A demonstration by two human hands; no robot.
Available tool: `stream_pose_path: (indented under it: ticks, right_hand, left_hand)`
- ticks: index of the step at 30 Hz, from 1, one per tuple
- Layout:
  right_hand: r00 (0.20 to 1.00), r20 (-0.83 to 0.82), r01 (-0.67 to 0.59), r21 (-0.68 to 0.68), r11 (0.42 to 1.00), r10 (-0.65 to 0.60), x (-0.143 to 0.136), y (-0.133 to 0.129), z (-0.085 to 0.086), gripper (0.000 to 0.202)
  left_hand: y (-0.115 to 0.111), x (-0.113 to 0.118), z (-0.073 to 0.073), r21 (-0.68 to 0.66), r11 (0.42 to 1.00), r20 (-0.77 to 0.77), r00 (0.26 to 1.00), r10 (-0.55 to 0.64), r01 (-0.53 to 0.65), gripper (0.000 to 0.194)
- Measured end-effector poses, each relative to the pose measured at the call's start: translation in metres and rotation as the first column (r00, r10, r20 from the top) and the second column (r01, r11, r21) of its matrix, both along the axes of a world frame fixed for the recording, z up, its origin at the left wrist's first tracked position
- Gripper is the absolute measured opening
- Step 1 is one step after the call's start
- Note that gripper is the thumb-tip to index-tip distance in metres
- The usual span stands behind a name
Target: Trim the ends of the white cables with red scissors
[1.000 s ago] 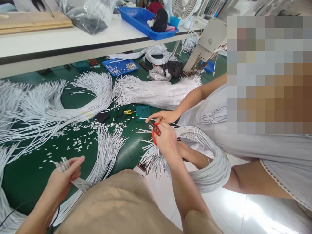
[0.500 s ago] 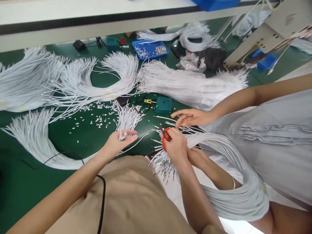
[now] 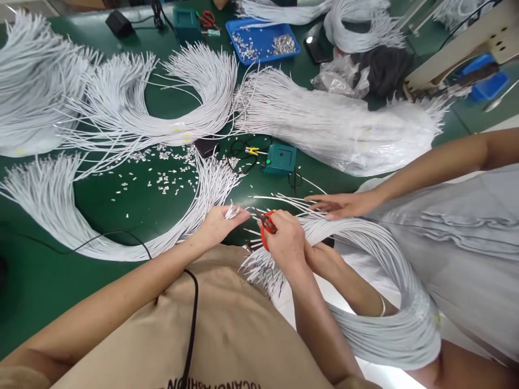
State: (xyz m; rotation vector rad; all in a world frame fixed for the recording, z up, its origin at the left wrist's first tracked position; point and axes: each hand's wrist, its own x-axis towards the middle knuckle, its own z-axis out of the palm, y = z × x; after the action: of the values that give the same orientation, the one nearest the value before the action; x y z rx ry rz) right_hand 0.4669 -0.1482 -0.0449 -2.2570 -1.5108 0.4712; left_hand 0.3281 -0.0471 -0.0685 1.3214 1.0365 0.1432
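Note:
My right hand is closed round red-handled pliers, whose jaws reach among loose cable ends. Small white pieces lie in my left hand, its thumb and fingers meeting near the pliers' tip. A large looped bundle of white cables hangs at the right, its dark-tipped ends below my right hand. Another person's hand rests over the upper cables, and that person's other arm passes under the bundle.
White cable bundles cover the left and back of the green table. Small metal bits are scattered there. Behind stand a green box, a blue tray with small parts, and a machine at the right.
My left hand has moved right and up, close to the pliers and cable ends. The view has shifted. The other person's upper hand now lies flatter over the cables.

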Motion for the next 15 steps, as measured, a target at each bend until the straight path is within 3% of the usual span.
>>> stream_pose_path:
  ticks: [6, 15]
  right_hand:
    - [0.988, -0.148, 0.049, 0.014, 0.999, -0.046, 0.004, 0.009, 0.002, 0.013]
    - [0.975, -0.194, 0.12, 0.063, 0.991, -0.105, -0.001, 0.025, 0.0, 0.017]
  left_hand:
    - [0.002, -0.002, 0.004, 0.011, 1.0, -0.027, 0.999, -0.022, 0.023, 0.038]
    - [0.003, -0.004, 0.006, 0.034, 0.998, -0.008, 0.999, -0.053, 0.053, 0.038]
